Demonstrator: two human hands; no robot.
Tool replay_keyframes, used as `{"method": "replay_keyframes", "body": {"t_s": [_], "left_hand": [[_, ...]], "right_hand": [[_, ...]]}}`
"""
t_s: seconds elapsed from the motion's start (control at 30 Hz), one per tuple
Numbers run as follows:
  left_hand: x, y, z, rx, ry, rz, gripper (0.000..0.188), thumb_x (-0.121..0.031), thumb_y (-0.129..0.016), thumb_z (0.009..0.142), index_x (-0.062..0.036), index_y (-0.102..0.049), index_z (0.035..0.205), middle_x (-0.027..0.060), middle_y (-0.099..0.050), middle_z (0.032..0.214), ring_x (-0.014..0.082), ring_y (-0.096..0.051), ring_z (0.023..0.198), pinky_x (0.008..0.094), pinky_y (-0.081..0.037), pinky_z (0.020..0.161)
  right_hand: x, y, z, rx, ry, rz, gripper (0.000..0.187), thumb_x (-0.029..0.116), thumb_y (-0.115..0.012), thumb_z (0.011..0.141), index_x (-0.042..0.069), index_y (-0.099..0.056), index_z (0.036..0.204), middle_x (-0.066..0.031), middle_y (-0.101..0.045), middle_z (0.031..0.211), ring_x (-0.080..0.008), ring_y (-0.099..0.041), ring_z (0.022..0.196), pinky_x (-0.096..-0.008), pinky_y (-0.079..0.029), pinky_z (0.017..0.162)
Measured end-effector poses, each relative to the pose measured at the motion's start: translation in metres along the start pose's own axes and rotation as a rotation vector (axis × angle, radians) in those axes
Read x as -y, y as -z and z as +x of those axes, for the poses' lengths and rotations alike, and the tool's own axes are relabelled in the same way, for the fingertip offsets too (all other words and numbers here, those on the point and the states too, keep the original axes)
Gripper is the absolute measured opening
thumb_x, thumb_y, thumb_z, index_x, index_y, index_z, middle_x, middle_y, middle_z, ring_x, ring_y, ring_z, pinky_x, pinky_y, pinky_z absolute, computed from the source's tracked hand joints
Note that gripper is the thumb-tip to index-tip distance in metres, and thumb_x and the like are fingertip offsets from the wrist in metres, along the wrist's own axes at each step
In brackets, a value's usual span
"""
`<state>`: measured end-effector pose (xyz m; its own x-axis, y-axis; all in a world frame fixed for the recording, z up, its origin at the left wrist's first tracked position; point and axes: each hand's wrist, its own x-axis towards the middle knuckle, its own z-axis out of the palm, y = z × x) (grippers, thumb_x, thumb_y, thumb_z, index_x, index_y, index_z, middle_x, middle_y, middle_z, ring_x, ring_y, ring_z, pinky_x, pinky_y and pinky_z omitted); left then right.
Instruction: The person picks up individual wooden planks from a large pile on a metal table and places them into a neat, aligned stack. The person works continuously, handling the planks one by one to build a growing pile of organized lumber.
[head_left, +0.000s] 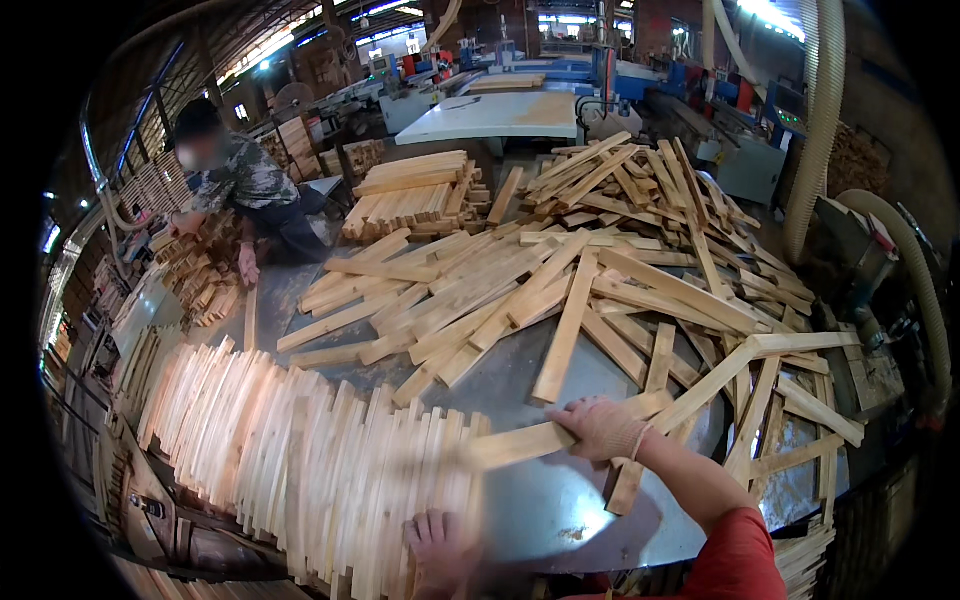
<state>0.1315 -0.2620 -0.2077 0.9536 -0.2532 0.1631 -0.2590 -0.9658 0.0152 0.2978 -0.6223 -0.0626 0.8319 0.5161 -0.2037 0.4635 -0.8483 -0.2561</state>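
Observation:
My right hand (598, 428), coming in from the lower right under a red sleeve, grips a pale wooden slat (520, 446). The slat's left end is smeared by motion, just above the right end of a long row of slats (330, 470) set side by side. On this row, at its near right end, my left hand (438, 545) lies with its fingers out on the wood; it is partly blurred. Beyond my right hand spreads a loose heap of wooden slats (560, 300), crossing one another at many angles.
A grey metal table (545, 510) bears the slats. Farther back stands a neat stack of slats (410, 205). A person (240, 180) with a pink glove works at the far left. A ribbed hose (815, 150) hangs at the right; a pale machine table (490, 117) stands behind.

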Motion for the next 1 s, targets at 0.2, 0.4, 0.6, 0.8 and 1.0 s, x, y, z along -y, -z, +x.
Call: {"method": "replay_keyframes", "body": {"t_s": [0.2, 0.4, 0.6, 0.8, 1.0], "left_hand": [[0.013, 0.030, -0.012, -0.045, -0.071, -0.242, 0.070, -0.048, -0.080, 0.080, -0.0035, -0.063, 0.131, 0.0179, -0.053, 0.137, 0.0418, -0.047, 0.130, 0.0620, -0.033, 0.116], [0.072, 0.018, -0.130, -0.066, 0.144, -0.267, 0.072, -0.039, -0.080, 0.086, -0.0011, -0.058, 0.142, 0.0198, -0.050, 0.151, 0.0454, -0.044, 0.140, 0.0586, -0.036, 0.119], [0.121, 0.007, -0.272, -0.269, 0.574, -0.238, 0.081, -0.042, -0.076, 0.094, -0.0034, -0.046, 0.158, 0.0214, -0.053, 0.154, 0.0429, -0.050, 0.143, 0.0524, -0.041, 0.121], [0.147, -0.055, -0.260, -0.355, 1.444, -1.776, 0.048, -0.039, -0.073, 0.100, -0.0075, -0.062, 0.135, 0.0148, -0.065, 0.140, 0.0341, -0.063, 0.127, 0.0522, -0.052, 0.109], [0.115, -0.101, -0.243, -0.520, 1.469, -2.014, 0.050, -0.038, -0.071, 0.103, -0.0090, -0.059, 0.143, 0.0066, -0.066, 0.133, 0.0229, -0.064, 0.123, 0.0457, -0.057, 0.100]], "right_hand": [[0.087, -0.033, 0.000, -0.247, -0.081, 0.650, 0.071, 0.041, -0.074, 0.093, 0.006, -0.052, 0.150, -0.0130, -0.073, 0.101, -0.0287, -0.071, 0.087, -0.0417, -0.058, 0.078], [0.074, -0.205, 0.011, -0.148, -0.560, 1.112, 0.063, 0.044, -0.068, 0.098, -0.003, -0.057, 0.137, -0.0134, -0.076, 0.099, -0.0237, -0.071, 0.080, -0.0395, -0.057, 0.073], [0.183, -0.268, 0.031, -0.065, -0.449, 1.268, 0.075, 0.037, -0.073, 0.098, -0.012, -0.048, 0.148, -0.0263, -0.069, 0.135, -0.0323, -0.067, 0.125, -0.0392, -0.052, 0.104], [0.159, -0.275, 0.008, -0.371, -0.503, 1.339, 0.078, 0.031, -0.074, 0.099, -0.010, -0.042, 0.158, -0.0245, -0.066, 0.141, -0.0295, -0.066, 0.125, -0.0369, -0.051, 0.106], [0.175, -0.246, 0.018, -0.083, -0.475, 1.208, 0.070, 0.028, -0.074, 0.097, -0.008, -0.050, 0.152, -0.0214, -0.068, 0.134, -0.0266, -0.066, 0.116, -0.0354, -0.052, 0.101]]}}
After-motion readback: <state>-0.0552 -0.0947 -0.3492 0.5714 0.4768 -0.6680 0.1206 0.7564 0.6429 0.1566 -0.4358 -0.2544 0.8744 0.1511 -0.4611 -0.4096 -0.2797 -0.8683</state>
